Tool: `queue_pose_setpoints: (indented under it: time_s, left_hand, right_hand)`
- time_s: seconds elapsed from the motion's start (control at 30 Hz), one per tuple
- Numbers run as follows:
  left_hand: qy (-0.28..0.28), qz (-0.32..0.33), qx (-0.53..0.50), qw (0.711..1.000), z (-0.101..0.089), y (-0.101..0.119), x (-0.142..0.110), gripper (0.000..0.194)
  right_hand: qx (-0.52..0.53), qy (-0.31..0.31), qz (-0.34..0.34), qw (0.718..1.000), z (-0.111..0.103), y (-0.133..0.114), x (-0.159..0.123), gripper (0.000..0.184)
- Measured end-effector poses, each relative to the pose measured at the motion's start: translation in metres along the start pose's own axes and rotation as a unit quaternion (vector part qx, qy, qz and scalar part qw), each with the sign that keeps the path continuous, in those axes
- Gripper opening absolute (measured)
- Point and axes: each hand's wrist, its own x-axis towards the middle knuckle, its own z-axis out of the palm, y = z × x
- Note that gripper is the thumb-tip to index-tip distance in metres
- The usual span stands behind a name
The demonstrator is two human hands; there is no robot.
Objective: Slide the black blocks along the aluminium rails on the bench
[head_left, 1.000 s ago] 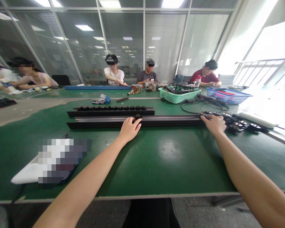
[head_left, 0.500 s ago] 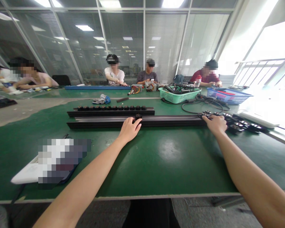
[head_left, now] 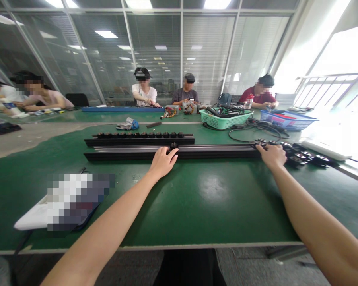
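Note:
A long black rail (head_left: pixel 220 153) with a silvery channel along its top lies across the green table in front of me. My left hand (head_left: pixel 163 163) is closed on a small black block (head_left: pixel 174 146) standing on this rail, thumb on its near side. At the rail's right end, my right hand (head_left: pixel 273 155) is bent over the edge of a pile of similar black blocks (head_left: pixel 298 159). Its fingertips are partly hidden, so what it grips cannot be made out. Behind lies a shorter black rail (head_left: pixel 140 141) carrying a row of several black blocks (head_left: pixel 137 135).
A covered, pixelated item (head_left: pixel 74 202) lies at the left front. Further back are a glove (head_left: pixel 127 124), a green basket (head_left: pixel 223 120) of black parts, a blue basket (head_left: pixel 289 120) and loose cables (head_left: pixel 256 131). Several people sit at the far tables.
My right hand has shifted slightly to the right at the edge of the pile. My left hand and the block in it stay in place.

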Motion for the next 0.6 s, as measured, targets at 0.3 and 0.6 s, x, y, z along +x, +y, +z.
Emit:
queue_pose_setpoints:
  time_s: [0.3, 0.6]
  left_hand:
    - [0.005, -0.001, -0.011, 1.000, 0.0001, -0.0004, -0.0002, 0.044]
    - [0.005, -0.002, -0.016, 1.000, 0.0004, -0.0004, 0.0001, 0.044]
  right_hand:
    - [0.025, 0.016, 0.001, 1.000, 0.0087, 0.0031, 0.0033, 0.057]
    - [0.040, 0.020, -0.002, 0.999, 0.0103, 0.0050, 0.0048, 0.053]
